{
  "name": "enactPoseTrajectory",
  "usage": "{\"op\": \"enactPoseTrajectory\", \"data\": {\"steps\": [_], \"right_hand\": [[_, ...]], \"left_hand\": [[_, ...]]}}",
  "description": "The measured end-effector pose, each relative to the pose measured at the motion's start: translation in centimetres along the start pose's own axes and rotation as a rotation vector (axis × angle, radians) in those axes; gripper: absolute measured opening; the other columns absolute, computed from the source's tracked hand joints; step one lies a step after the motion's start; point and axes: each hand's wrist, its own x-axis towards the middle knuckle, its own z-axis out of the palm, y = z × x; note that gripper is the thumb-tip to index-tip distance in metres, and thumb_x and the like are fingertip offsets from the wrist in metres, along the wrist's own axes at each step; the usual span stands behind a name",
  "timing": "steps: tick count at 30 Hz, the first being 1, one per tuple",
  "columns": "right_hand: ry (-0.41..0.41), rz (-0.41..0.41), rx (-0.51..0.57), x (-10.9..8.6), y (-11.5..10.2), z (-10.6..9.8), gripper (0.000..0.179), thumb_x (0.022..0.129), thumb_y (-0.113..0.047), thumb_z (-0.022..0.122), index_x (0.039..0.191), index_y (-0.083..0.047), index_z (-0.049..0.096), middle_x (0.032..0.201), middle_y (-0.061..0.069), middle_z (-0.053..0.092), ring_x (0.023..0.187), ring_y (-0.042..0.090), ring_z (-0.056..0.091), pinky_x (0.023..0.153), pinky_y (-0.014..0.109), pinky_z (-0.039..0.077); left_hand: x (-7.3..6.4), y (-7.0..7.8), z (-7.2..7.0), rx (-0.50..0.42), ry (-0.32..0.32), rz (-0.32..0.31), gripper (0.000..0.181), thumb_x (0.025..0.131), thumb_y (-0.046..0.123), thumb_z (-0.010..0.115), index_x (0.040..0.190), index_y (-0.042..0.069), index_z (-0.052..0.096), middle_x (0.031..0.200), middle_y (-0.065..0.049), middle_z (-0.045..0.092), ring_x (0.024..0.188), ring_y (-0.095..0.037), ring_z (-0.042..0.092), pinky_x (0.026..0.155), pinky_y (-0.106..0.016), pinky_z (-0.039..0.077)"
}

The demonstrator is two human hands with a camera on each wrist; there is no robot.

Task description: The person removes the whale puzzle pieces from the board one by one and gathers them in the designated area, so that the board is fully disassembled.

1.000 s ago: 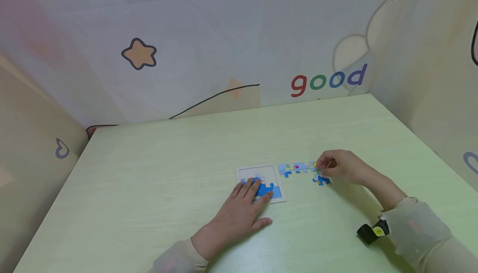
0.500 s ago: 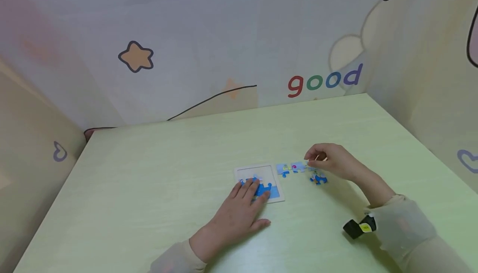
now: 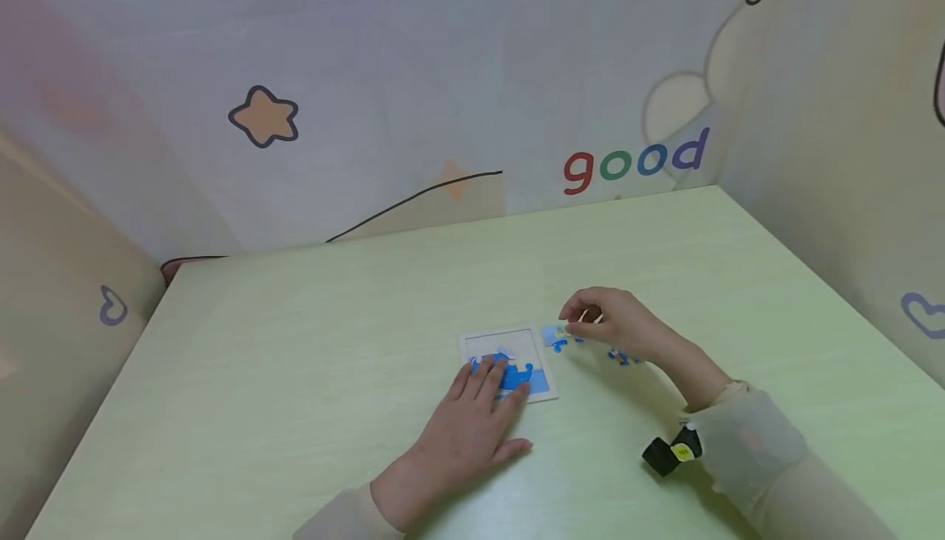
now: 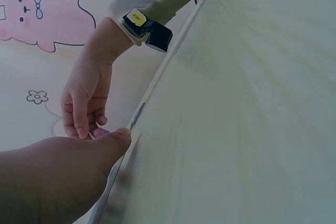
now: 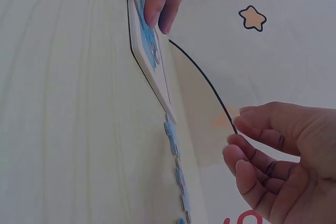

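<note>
My left hand lies flat, fingers stretched, over the lower left part of a white-framed puzzle board. Blue puzzle pieces fill the board's lower part; its upper part is pale. In the head view, my right hand hovers over a row of loose puzzle pieces right of the board and hides some of them. Seen from the right wrist, the right hand has loosely bent fingers, and no piece shows between them. Several pieces lie flat beside the board's corner.
Another loose piece lies below the right hand. All this rests on a pale green table with printed cloth walls behind and at the sides. A black wrist device hangs at the right sleeve.
My right hand has moved left along the row of loose pieces, from its right end toward the board. The left hand has stayed on the board. The head view has shifted slightly.
</note>
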Motion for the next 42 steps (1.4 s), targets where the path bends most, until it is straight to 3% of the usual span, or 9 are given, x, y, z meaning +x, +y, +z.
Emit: {"op": "enactPoseTrajectory", "data": {"steps": [12,21,33,42], "right_hand": [[-0.032,-0.022,0.02,1.5,-1.2,2.0,0.017,0.088,-0.011,0.068,0.103,-0.003,0.067,0.092,0.006,0.066,0.081,0.015,0.057,0.068,0.021,0.048],[-0.049,-0.083,0.041,2.1,-1.5,3.2,0.016,0.087,-0.01,0.068,0.101,-0.002,0.067,0.092,0.007,0.068,0.08,0.012,0.06,0.069,0.022,0.048],[-0.089,-0.044,0.038,2.8,-2.5,5.0,0.016,0.088,-0.011,0.067,0.103,-0.004,0.068,0.094,0.007,0.065,0.081,0.014,0.058,0.073,0.024,0.051],[-0.112,-0.002,-0.026,3.4,-3.1,6.4,0.012,0.088,-0.01,0.068,0.099,-0.008,0.071,0.091,0.004,0.061,0.08,0.013,0.053,0.077,0.026,0.05]], "left_hand": [[-0.5,-0.2,0.4,-0.002,0.053,-0.019,0.057,0.097,0.058,0.038,0.146,0.03,0.04,0.149,-0.021,0.039,0.141,-0.037,0.035,0.116,-0.049,0.029],[-0.3,0.0,0.1,-0.056,-0.009,-0.038,0.055,0.097,0.056,0.038,0.147,0.034,0.036,0.149,-0.021,0.039,0.142,-0.036,0.034,0.116,-0.051,0.029],[-0.4,0.2,0.0,-0.108,-0.028,-0.047,0.054,0.098,0.055,0.039,0.148,0.034,0.035,0.151,-0.023,0.036,0.144,-0.037,0.03,0.114,-0.054,0.031],[-0.5,0.1,0.0,-0.077,-0.013,-0.053,0.054,0.097,0.056,0.04,0.147,0.035,0.037,0.15,-0.022,0.038,0.141,-0.037,0.035,0.111,-0.054,0.034]]}}
